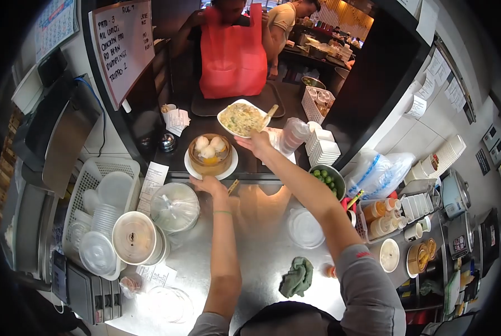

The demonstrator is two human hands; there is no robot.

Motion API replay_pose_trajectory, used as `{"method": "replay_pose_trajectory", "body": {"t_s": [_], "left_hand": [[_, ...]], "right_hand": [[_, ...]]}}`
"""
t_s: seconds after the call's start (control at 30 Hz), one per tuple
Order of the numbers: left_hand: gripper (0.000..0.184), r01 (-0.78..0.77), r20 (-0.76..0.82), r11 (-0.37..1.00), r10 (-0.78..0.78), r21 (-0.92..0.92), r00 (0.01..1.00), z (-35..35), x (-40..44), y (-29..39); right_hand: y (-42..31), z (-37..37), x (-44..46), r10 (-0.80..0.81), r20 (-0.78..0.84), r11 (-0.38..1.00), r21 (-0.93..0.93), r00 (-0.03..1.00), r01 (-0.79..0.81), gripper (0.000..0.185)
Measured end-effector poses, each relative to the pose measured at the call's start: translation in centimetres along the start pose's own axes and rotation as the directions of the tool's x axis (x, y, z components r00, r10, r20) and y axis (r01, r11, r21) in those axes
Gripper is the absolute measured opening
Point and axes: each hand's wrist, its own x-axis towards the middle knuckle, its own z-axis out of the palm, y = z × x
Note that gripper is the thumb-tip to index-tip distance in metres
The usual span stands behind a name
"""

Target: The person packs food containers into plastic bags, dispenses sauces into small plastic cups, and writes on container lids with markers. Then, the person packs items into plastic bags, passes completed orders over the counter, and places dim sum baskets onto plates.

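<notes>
My left hand is at the front rim of a white plate. On that plate stands a round bamboo steamer with white buns inside. My right hand holds a white bowl of fried rice from below at its right side, with a spoon resting in it. The fingers under the bowl are partly hidden. Behind the bowl, a co-worker holds up a red plastic bag above a dark tray.
A metal bowl of green limes, stacked white containers and plastic cups stand right of my right forearm. Left are a lidded container, tubs and a white basket. A green cloth lies on the steel counter.
</notes>
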Motion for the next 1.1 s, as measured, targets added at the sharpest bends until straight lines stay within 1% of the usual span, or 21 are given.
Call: {"method": "replay_pose_trajectory", "body": {"t_s": [0.2, 0.3, 0.4, 0.5, 0.53, 0.57, 0.6, 0.63, 0.67, 0.7, 0.73, 0.8, 0.83, 0.87, 0.9, 0.93, 0.97, 1.0, 1.03, 1.07, 1.1], "left_hand": [[0.062, 0.074, 0.067, 0.995, -0.078, 0.061, 0.995, -0.1, -2.6, 1.8], [0.064, -0.053, 0.112, 0.979, 0.031, 0.198, 0.993, -0.8, -2.6, 0.4], [0.066, -0.087, 0.149, 0.949, 0.043, 0.303, 0.988, -1.5, -3.1, -0.5], [0.067, -0.048, 0.203, 0.972, 0.000, 0.229, 0.979, -2.1, -7.3, 2.3], [0.069, -0.124, 0.224, 0.969, 0.075, 0.214, 0.972, -2.4, -7.2, 1.1], [0.070, -0.308, 0.233, 0.850, 0.225, 0.428, 0.946, -2.6, -8.0, 1.3], [0.066, -0.427, 0.299, 0.661, 0.305, 0.617, 0.904, -3.1, -8.0, 1.2], [0.062, -0.412, 0.299, 0.716, 0.288, 0.563, 0.910, -3.1, -10.2, 2.3], [0.061, -0.466, 0.498, 0.818, 0.265, 0.338, 0.826, -2.9, -17.7, 4.8], [0.060, -0.424, 0.567, 0.901, 0.300, 0.098, 0.767, -3.1, -21.3, 8.7], [0.056, -0.403, 0.629, 0.913, 0.277, 0.064, 0.727, -3.2, -25.0, 10.5], [0.052, -0.326, 0.765, 0.945, 0.196, 0.019, 0.614, -4.7, -28.3, 10.3], [0.047, -0.253, 0.832, 0.967, 0.168, -0.035, 0.529, -5.5, -29.2, 10.0], [0.044, -0.145, 0.923, 0.989, 0.086, -0.033, 0.374, -6.4, -30.6, 9.4], [0.043, -0.077, 0.976, 0.996, -0.035, 0.053, 0.216, -7.0, -33.3, 8.8], [0.042, -0.022, 0.988, 0.989, -0.147, 0.149, 0.051, -7.9, -36.5, 8.1], [0.042, 0.016, 0.962, 0.968, -0.247, 0.250, -0.114, -8.8, -39.8, 7.4], [0.040, 0.016, 0.887, 0.929, -0.347, 0.369, -0.304, -9.2, -43.2, 6.3], [0.039, -0.008, 0.769, 0.879, -0.422, 0.478, -0.480, -9.3, -47.0, 4.8], [0.040, -0.087, 0.696, 0.856, -0.470, 0.510, -0.543, -9.6, -50.9, 3.1], [0.041, -0.169, 0.615, 0.829, -0.517, 0.533, -0.596, -9.9, -54.7, 1.0]], "right_hand": [[5.5, 0.4, 9.4, 0.094, -0.210, 0.995, -0.009, 0.973, -0.098, 0.030], [6.8, -0.1, 10.3, 0.144, -0.163, 0.989, 0.063, 0.976, -0.135, 0.028], [7.1, -0.8, 9.9, 0.155, -0.092, 0.987, 0.053, 0.984, -0.151, 0.029], [7.2, -2.0, 9.6, 0.150, 0.029, 0.980, 0.126, 0.988, -0.152, 0.032], [9.5, -3.4, 13.0, 0.109, 0.094, 0.993, 0.044, 0.990, -0.113, 0.031], [10.5, -2.4, 13.1, -0.015, 0.004, 0.997, 0.074, 1.000, 0.014, 0.027], [9.1, -2.1, 9.4, -0.089, 0.068, 0.989, -0.112, 0.994, 0.096, 0.031], [7.4, -2.3, 3.4, -0.126, 0.253, 0.933, -0.298, 0.959, 0.201, 0.035], [3.5, -8.4, -4.1, -0.150, 0.429, 0.854, -0.399, 0.891, 0.335, 0.041], [0.9, -11.3, -11.5, -0.098, 0.644, 0.803, -0.399, 0.759, 0.442, 0.047], [-1.9, -14.7, -18.5, -0.037, 0.802, 0.792, -0.341, 0.597, 0.507, 0.054], [-7.1, -22.7, -30.7, 0.148, 0.912, 0.920, -0.269, 0.382, 0.285, 0.049], [-10.1, -26.7, -37.3, 0.008, 0.887, 0.851, -0.249, 0.462, 0.463, 0.046], [-10.8, -31.3, -42.6, -0.089, 0.765, 0.927, -0.171, 0.638, 0.335, 0.051], [-10.8, -35.9, -46.5, -0.295, 0.611, 0.917, -0.036, 0.735, 0.397, 0.056], [-10.7, -41.0, -50.5, -0.452, 0.309, 0.887, 0.060, 0.837, 0.458, 0.058], [-10.2, -45.6, -54.3, -0.590, -0.071, 0.785, 0.179, 0.804, 0.593, 0.051], [-9.6, -51.3, -56.8, -0.668, -0.393, 0.653, 0.096, 0.631, 0.751, 0.044], [-9.7, -54.8, -59.4, -0.563, -0.725, 0.617, -0.049, 0.397, 0.786, 0.039], [-9.5, -58.3, -61.8, -0.487, -0.835, 0.690, -0.190, 0.254, 0.698, 0.038], [-8.0, -63.7, -63.3, -0.378, -0.920, 0.828, -0.287, 0.102, 0.481, 0.039]]}}
